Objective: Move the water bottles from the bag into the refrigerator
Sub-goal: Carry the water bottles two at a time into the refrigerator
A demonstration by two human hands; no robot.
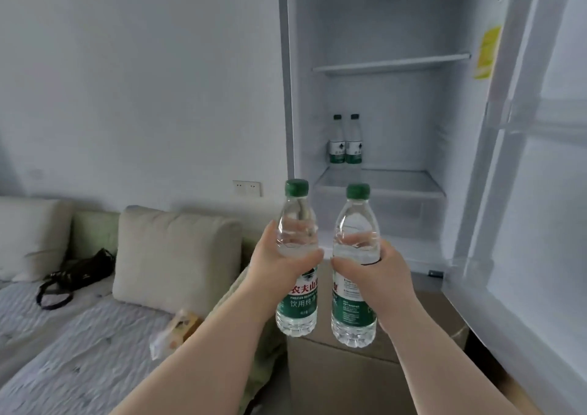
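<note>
Two water bottles (pixel 297 309) upright — left hand (pixel 275 270) fingers (pixel 301 257) grip one, right hand (pixel 379 276) the other.

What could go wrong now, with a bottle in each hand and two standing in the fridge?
The left hand grips the left water bottle just above its label, and the right hand grips the right water bottle likewise. Either bottle might slip, with no hand free to catch it. Setting them on the refrigerator shelf could topple the pair of bottles standing at its back left.
</note>
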